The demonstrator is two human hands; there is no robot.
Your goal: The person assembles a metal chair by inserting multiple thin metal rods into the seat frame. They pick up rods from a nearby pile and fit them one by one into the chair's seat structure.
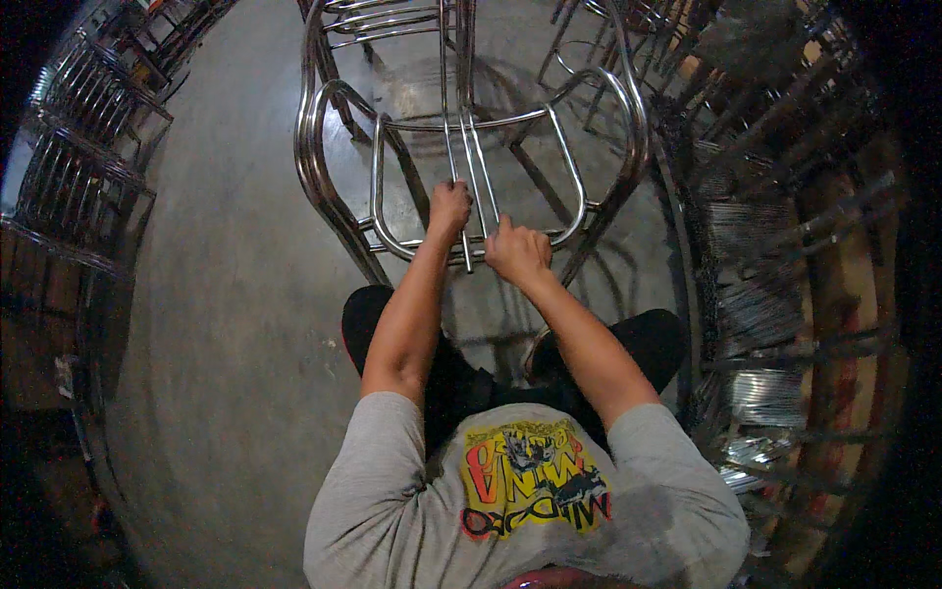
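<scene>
A shiny bent-tube metal chair frame stands on the concrete floor in front of me. Three thin steel rods run down its middle to a lower crossbar. My left hand is closed around the left rod near the bottom. Beside it, my right hand grips the lower end of the rods where they meet the crossbar. Both forearms reach forward from my grey shirt, and my knees in dark trousers sit just under the frame.
Stacks of similar chrome frames stand at the left and across the back. Bundles of metal rods and parts fill racks on the right. Grey concrete floor lies to my left.
</scene>
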